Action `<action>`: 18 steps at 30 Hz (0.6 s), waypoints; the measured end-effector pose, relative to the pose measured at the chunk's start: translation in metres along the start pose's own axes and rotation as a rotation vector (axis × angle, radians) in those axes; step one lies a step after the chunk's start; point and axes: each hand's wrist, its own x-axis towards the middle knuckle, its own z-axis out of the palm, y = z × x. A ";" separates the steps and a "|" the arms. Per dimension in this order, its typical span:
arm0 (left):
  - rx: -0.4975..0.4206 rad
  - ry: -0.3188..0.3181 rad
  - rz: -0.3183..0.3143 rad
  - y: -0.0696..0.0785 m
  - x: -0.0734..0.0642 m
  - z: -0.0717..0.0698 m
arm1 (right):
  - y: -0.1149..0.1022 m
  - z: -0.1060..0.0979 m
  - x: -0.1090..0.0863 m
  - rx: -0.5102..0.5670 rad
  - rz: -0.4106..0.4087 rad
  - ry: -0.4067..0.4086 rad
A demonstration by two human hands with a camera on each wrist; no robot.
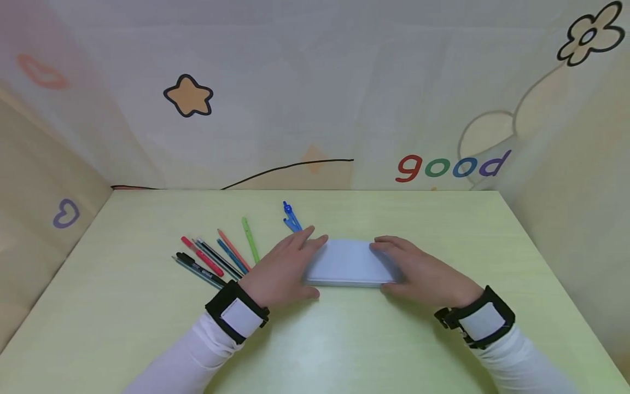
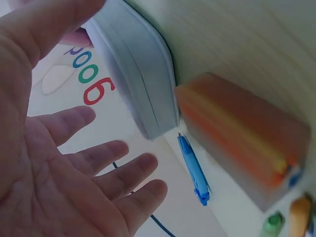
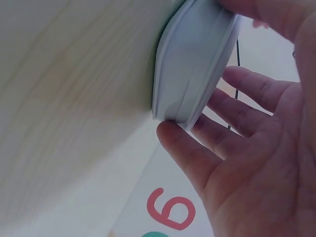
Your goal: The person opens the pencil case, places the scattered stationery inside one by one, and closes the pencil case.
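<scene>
Evidently gripping the right end of the pale hard-shell case (image 1: 353, 262) with the right hand (image 1: 418, 271), curving thumb and fingers around it. Holding the left hand (image 1: 283, 268) spread at the case's left end, with fingers relaxed and not visibly clamping anything. Spanning the case between 2 hands, flat on the pale wood-grain table (image 1: 320, 350). Possibly risking a skew of the case's left end by gripping firmly at only 1 end. Perhaps also inviting a slip through pinching too lightly on smooth-looking sides. Potentially scattering the green pen (image 1: 250, 238), red marker (image 1: 202, 255) and black marker (image 1: 199, 267), all left of the case, by sweeping the left hand outward. Likewise chancing a knock to the blue drawing compass (image 1: 291, 214), beyond the case's far left corner, and to a blurred orange box-shaped item (image 2: 237, 138) just beside the case's left end. Not telling for certain whether touching the case there.
</scene>
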 end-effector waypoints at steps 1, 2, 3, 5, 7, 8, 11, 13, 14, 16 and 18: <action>-0.004 -0.005 0.003 0.000 0.002 0.001 | -0.001 0.001 0.001 -0.001 -0.002 -0.002; -0.006 -0.008 0.009 0.000 0.003 0.002 | -0.003 0.001 0.002 -0.004 -0.005 -0.003; -0.004 -0.012 0.010 0.000 0.005 0.003 | -0.004 0.001 0.002 -0.006 -0.008 -0.002; 0.003 -0.013 0.015 0.002 0.007 0.004 | -0.006 0.001 0.003 -0.010 -0.010 0.000; 0.019 -0.010 0.018 0.003 0.009 0.004 | -0.007 0.001 0.005 -0.012 -0.011 0.006; 0.026 -0.004 0.018 0.003 0.009 0.003 | -0.008 0.001 0.006 -0.015 -0.011 0.010; 0.030 0.005 0.015 0.003 0.010 0.003 | -0.009 0.001 0.008 -0.017 -0.002 0.022; 0.026 0.005 0.012 0.003 0.011 0.004 | -0.008 0.003 0.008 -0.017 0.003 0.028; 0.022 0.004 0.010 0.003 0.011 0.004 | -0.008 0.004 0.008 -0.018 0.004 0.031; 0.018 -0.002 0.008 0.003 0.010 0.005 | -0.008 0.005 0.008 -0.020 0.002 0.037; 0.017 -0.006 0.009 0.003 0.010 0.005 | -0.008 0.007 0.007 -0.025 -0.001 0.041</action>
